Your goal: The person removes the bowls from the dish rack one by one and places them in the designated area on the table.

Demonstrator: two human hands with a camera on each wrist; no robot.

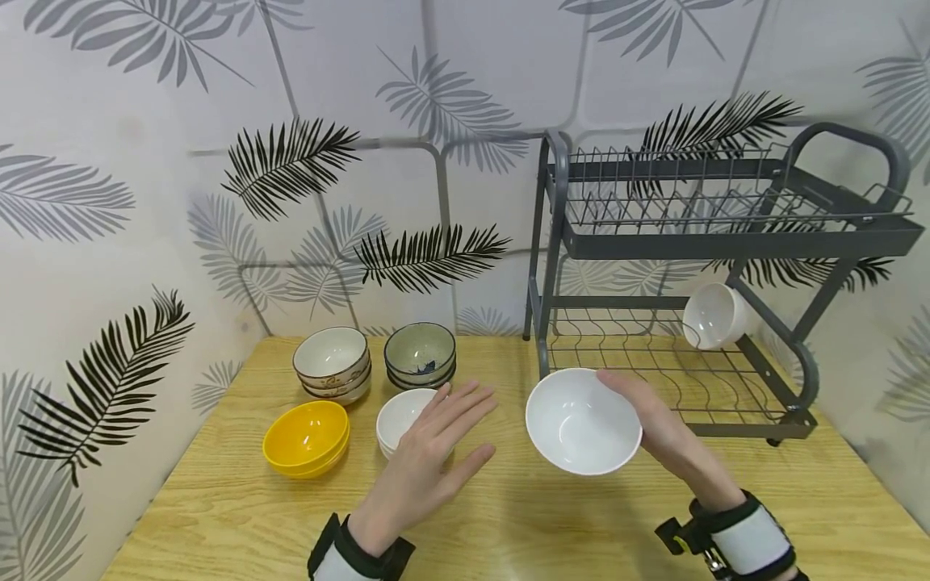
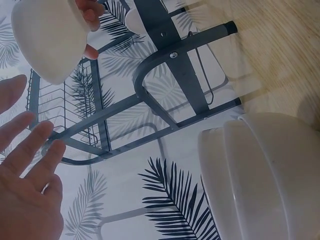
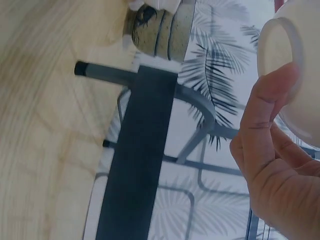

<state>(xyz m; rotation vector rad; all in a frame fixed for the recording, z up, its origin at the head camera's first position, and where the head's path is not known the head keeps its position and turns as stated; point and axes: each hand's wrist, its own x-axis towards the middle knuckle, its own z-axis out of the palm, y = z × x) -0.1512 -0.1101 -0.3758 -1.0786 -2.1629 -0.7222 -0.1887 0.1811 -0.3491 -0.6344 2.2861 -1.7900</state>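
Note:
A white bowl (image 1: 584, 421) is held up above the table by my right hand (image 1: 647, 407), which grips it at its right side. In the right wrist view the fingers (image 3: 260, 125) reach the bowl's foot ring (image 3: 277, 47). My left hand (image 1: 432, 456) has its fingers spread and holds nothing. It hovers in front of a stack of white bowls (image 1: 402, 414), partly hiding it; the same stack (image 2: 270, 175) looms large in the left wrist view. Another white bowl (image 1: 714, 316) leans on its side on the lower tier of the dark dish rack (image 1: 726, 246).
Left of the white stack stand yellow bowls (image 1: 305, 440). Behind are stacked brown-patterned bowls (image 1: 333, 359) and greenish bowls (image 1: 420, 355). The two-tier metal rack occupies the table's right rear, before a leaf-patterned wall (image 1: 494, 64). Wooden tabletop (image 1: 232, 500) extends in front.

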